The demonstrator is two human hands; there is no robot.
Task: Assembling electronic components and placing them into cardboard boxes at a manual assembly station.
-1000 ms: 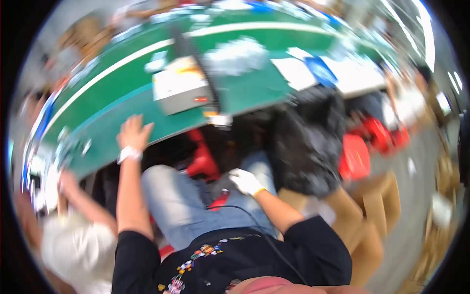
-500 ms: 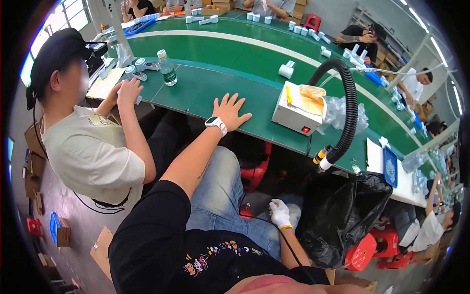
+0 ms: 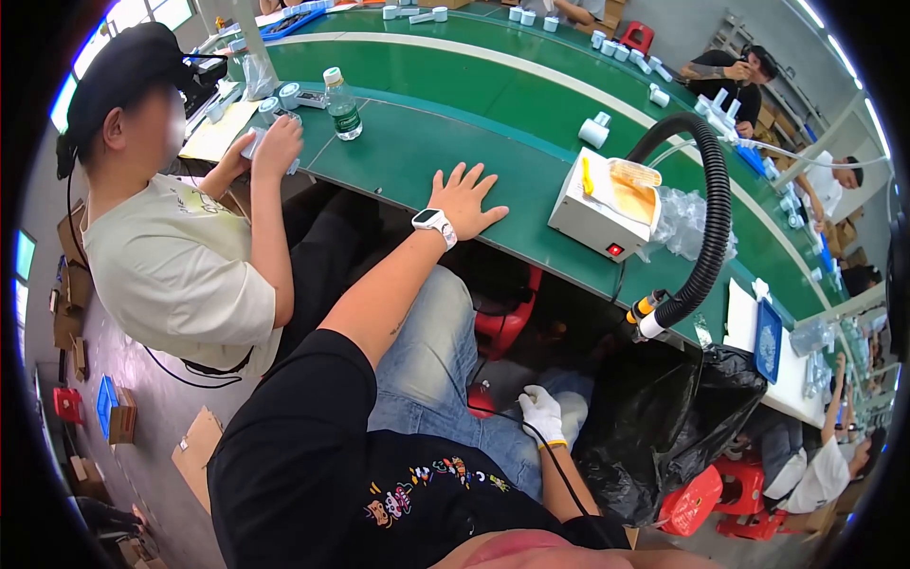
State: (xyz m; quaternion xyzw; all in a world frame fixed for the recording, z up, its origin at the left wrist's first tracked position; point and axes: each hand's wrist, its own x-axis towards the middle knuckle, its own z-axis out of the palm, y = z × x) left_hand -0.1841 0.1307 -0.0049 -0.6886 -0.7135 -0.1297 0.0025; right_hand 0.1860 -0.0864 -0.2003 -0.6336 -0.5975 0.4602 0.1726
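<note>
My left hand (image 3: 464, 201) lies flat on the green tabletop (image 3: 417, 156), fingers spread and holding nothing, a white watch on its wrist. My right hand (image 3: 542, 415), in a white knitted glove, rests low by my knee under the table edge. Its fingertips turn away and are hidden, so whether they are closed cannot be made out. A black cable (image 3: 559, 465) runs across that wrist. Nearest my left hand on the table are a clear water bottle (image 3: 343, 109) with a green label and a white box-shaped device (image 3: 592, 216) with a lit red switch.
A co-worker at my left holds a pale part (image 3: 254, 142). A black ribbed hose (image 3: 716, 199) arches over the table's right side. Below it hangs a black plastic bag (image 3: 630, 427). A white cylindrical part (image 3: 594, 130) lies farther back. Red stools (image 3: 690, 501) stand at the right.
The whole view has shifted, so the table's things sit farther right. My hands keep their places. The co-worker's hands have risen slightly with the pale part.
</note>
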